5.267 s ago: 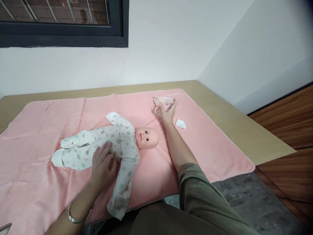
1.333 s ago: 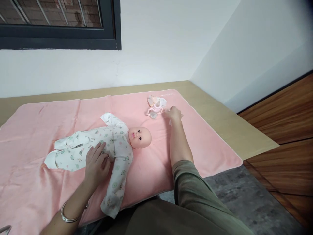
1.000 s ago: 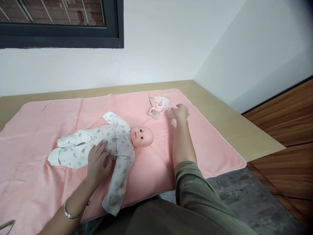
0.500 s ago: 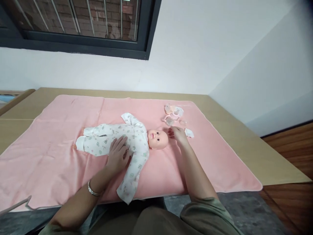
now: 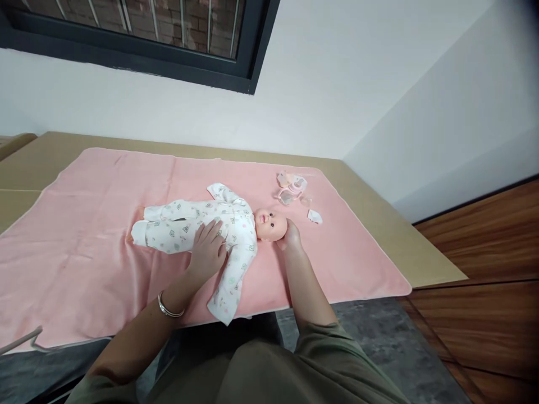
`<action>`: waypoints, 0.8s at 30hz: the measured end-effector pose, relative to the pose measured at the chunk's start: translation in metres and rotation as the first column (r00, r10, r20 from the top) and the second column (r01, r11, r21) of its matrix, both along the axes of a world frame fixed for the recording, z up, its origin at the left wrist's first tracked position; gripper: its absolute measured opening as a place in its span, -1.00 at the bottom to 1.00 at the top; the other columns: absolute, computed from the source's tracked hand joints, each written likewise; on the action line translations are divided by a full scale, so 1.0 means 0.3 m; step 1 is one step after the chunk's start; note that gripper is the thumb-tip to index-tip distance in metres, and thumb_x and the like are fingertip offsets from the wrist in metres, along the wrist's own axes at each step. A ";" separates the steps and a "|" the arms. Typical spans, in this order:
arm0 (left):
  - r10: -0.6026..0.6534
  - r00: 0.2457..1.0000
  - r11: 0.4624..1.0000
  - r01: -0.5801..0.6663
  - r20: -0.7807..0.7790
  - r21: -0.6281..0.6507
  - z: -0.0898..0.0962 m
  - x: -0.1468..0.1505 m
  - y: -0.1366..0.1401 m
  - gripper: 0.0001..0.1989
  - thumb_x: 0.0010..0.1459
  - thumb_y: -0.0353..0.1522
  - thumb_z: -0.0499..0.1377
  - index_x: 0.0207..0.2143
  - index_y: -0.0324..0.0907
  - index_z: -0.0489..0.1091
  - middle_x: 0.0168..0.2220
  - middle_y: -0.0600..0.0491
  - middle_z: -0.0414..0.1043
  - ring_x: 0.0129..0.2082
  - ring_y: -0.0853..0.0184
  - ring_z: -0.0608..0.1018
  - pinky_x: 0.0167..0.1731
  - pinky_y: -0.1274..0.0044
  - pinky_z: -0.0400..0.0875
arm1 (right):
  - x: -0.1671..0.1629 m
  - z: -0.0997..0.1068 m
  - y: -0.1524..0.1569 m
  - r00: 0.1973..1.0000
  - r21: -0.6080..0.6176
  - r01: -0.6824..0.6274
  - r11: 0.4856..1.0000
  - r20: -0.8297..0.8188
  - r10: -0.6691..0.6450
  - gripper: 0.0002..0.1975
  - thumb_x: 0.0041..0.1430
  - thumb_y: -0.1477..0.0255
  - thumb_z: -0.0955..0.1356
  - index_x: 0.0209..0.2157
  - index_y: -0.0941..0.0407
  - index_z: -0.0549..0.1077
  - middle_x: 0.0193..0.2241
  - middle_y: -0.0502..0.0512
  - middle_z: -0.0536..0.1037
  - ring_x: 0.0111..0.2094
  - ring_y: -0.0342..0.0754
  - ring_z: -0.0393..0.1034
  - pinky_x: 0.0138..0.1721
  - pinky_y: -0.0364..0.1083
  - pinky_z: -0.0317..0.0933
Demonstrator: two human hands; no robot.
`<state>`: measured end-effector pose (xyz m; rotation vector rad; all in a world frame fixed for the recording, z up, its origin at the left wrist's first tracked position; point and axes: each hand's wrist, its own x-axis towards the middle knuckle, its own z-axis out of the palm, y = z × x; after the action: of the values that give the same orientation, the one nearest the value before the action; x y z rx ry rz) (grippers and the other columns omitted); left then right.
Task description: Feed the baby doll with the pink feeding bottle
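Observation:
A baby doll (image 5: 272, 225) lies on its back, head to the right, in a white printed sleepsuit (image 5: 177, 227). My left hand (image 5: 207, 252) rests on the suit's lower torso with fingers stretched out flat. My right hand (image 5: 291, 237) cups the back and underside of the doll's bald head; most of its fingers are hidden there. The doll's near sleeve (image 5: 232, 286) hangs toward the front edge, and its far sleeve (image 5: 223, 192) points to the wall. A small white piece (image 5: 314, 216) lies right of my right hand.
Under the doll a pink mat (image 5: 105, 185) covers much of the wooden table (image 5: 370, 219). Beyond the head sits a cluster of clear and pink items (image 5: 291, 191), too small to name. A wall and a dark window frame (image 5: 248, 73) stand behind. A metal rod (image 5: 25, 339) shows at lower left.
My right hand has moved from just right of the doll's head, fingers pinched by thin strands, to cupping the head. My left hand stays on the suit. The view has shifted.

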<state>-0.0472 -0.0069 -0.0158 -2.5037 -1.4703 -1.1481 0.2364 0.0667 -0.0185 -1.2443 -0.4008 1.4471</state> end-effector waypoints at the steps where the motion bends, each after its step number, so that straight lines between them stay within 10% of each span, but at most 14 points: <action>1: 0.000 1.000 1.000 0.000 0.005 -0.008 0.002 0.001 0.000 -0.81 0.27 -0.51 0.11 -0.34 -0.14 0.49 0.26 -0.13 0.48 0.33 -0.02 0.43 0.34 -0.04 0.26 | -0.008 0.006 -0.002 0.999 -0.021 0.029 0.999 -0.031 -0.030 -0.53 0.24 0.23 0.21 0.01 0.16 0.53 0.06 0.20 0.61 0.03 0.09 0.58 0.01 0.10 0.53; 24: 0.042 0.995 0.999 -0.041 0.088 -0.010 -0.019 0.001 0.006 -0.85 0.27 -0.46 0.14 -0.39 -0.14 0.40 0.24 -0.14 0.50 0.34 0.01 0.43 0.38 0.00 0.21 | -0.014 -0.005 0.001 0.948 0.205 -0.087 0.975 -0.282 0.145 -0.42 0.25 0.04 0.26 0.11 0.16 0.47 0.11 0.23 0.57 0.12 0.13 0.51 0.16 0.15 0.45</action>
<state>-0.0469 -0.0051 -0.0216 -2.4452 -1.5419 -1.2635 0.2322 0.0670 -0.0199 -0.8455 -0.4027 1.6271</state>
